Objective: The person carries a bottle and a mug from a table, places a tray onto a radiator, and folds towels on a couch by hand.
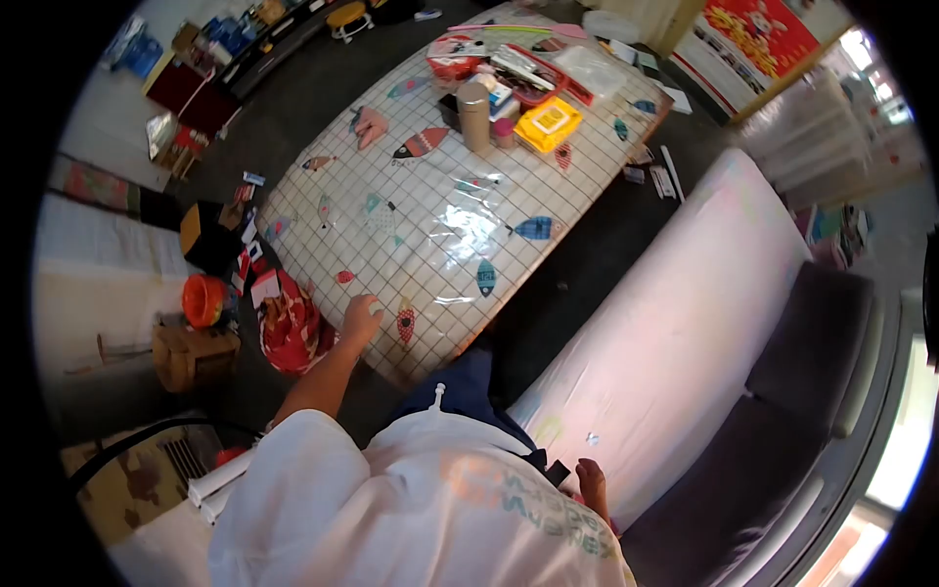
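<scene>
My left hand (pixel 362 319) is over the near left edge of the table (pixel 342 235), with its fingers loosely apart and nothing in them. From this angle I cannot tell whether it touches the tablecloth, which has a grid and coloured fish. My right hand (pixel 591 479) hangs low at my right side, beside the sofa's pale cover (pixel 675 333). Its fingers are partly visible, slightly bent, and I see nothing in them. A red plastic bag (pixel 291 328) stands below the table edge, near my left forearm.
On the table's far part are a tan tumbler (pixel 474 115), a yellow wipes pack (pixel 548 124), a red basket (pixel 540 83) and a pink cloth (pixel 369 127). A wooden stool (pixel 194 357) and orange-red pot (pixel 202 300) stand left. Dark sofa cushions (pixel 729 489) line the right.
</scene>
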The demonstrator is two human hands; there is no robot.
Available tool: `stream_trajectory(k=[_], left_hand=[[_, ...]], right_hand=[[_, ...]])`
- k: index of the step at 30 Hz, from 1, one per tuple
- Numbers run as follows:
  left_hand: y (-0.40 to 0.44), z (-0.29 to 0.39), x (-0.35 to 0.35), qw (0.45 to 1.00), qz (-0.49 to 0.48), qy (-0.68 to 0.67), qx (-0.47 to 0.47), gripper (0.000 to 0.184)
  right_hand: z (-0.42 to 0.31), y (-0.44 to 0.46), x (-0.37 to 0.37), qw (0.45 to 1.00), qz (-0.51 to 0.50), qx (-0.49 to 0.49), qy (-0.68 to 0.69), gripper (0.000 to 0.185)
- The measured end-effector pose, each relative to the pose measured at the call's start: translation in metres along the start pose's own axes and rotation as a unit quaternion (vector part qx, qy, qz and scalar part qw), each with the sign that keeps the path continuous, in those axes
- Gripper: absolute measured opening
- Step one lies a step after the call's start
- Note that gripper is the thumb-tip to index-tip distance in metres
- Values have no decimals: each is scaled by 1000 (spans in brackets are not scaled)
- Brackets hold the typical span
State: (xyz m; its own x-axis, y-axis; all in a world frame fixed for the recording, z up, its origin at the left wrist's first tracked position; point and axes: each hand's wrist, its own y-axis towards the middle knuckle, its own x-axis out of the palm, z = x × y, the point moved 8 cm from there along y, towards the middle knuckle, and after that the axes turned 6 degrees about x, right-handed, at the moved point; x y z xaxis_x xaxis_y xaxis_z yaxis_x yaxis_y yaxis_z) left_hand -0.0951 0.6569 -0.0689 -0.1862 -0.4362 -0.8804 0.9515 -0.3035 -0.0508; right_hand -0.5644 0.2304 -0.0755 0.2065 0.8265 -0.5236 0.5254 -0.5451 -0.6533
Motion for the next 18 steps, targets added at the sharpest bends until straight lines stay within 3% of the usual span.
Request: stream_trajectory(k=[1,2,5,9,12,15,18], left_hand=[[-10,-8,-1,999,15,-10,-32,31],[-14,-10,-2,997,30,-20,-64,31],[7,4,-20,995,54,-26,-85,31],[-9,-44,-32,978,77,-27,-194,30],[-59,-70,-35,963,103,-7,-249,31],[-119,-53,-55,920,91,-44,-380,32],[-191,-44,-47,890,147,-20,-431,31]], right_hand=[[-12,18,-11,1000,-16,12,-17,25],[-29,44,-9,997,-23,-47,-52,25],[-49,71,-13,991,-99,49,-70,25],[-96,127,-12,989,-144,11,-19,24],[-136,162,-12,979,-188,-15,-78,25],[-169,198,-13,967,-213,-54,-132,26],[-193,234,-9,949,-249,-81,-177,24]])
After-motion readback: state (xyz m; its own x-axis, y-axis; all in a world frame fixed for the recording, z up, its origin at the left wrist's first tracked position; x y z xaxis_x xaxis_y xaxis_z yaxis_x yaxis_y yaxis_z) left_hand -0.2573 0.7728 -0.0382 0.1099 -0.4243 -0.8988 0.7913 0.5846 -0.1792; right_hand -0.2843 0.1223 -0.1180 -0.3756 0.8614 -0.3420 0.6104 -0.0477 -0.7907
